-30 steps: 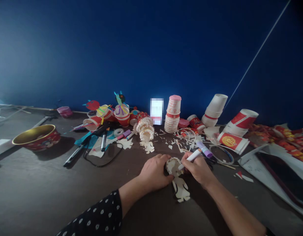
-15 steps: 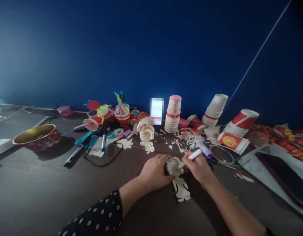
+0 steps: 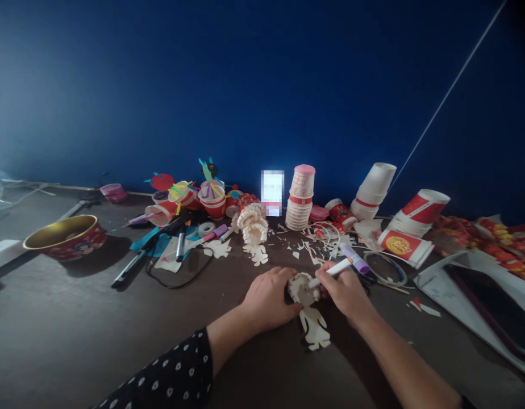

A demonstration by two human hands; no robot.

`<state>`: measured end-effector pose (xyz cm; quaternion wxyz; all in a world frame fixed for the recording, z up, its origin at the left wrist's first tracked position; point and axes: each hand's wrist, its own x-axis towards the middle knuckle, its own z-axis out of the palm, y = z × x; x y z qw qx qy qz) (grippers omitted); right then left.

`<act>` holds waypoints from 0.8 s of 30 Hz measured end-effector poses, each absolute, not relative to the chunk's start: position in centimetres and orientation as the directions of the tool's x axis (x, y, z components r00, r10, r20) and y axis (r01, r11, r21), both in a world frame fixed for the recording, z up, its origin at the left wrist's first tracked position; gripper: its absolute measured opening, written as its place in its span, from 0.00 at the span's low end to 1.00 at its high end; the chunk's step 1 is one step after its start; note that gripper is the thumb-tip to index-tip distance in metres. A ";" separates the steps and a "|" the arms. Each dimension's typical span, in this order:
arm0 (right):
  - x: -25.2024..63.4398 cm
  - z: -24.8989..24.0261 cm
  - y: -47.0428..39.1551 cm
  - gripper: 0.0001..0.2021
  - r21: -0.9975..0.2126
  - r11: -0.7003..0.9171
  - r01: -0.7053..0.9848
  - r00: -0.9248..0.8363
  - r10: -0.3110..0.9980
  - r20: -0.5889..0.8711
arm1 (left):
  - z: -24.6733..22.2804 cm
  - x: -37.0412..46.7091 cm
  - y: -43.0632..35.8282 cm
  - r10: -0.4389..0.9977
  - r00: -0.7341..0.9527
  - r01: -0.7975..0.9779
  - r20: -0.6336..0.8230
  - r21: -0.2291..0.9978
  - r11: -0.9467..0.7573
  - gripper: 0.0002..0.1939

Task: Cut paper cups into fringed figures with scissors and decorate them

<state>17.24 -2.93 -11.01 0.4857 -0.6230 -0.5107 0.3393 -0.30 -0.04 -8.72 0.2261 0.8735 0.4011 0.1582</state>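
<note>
A pale cut-out figure with a round, curled-edge head lies on the dark table in front of me. My left hand grips the left rim of its round head, thumb at the lower edge. A white marker is pinched in my right hand, and its tip points down at the inside of the round head. Small dark marks show there, too small to read. Beyond my hands stands a similar curled paper figure, its flat body toward me.
A red bowl with gold inside sits at left, near pens and a black cord. Stacked paper cups stand behind paper scraps. At right are more cups and a phone on a white tray.
The marker in my right hand has tilted slightly lower, and its tip has shifted a little within the round head. My left hand holds the same place.
</note>
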 end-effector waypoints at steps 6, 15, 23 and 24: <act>17.3 -11.1 -2.8 0.09 -0.948 0.003 0.319 0.251 0.964 0.087 | -8.7 -0.3 -0.1 0.775 0.625 0.635 0.092 0.518 -0.573 0.26; 17.5 -11.4 -2.8 0.09 -0.939 0.014 0.344 0.245 0.964 0.105 | -8.5 -0.2 -0.1 0.781 0.620 0.646 0.075 0.516 -0.562 0.25; 17.3 -11.2 -2.8 0.09 -0.929 0.018 0.370 0.249 0.961 0.118 | -8.6 -0.3 -0.1 0.776 0.625 0.641 0.085 0.512 -0.573 0.25; 17.3 -11.2 -2.9 0.09 -0.925 0.018 0.379 0.248 0.961 0.120 | -8.6 -0.3 0.0 0.774 0.626 0.637 0.090 0.514 -0.575 0.25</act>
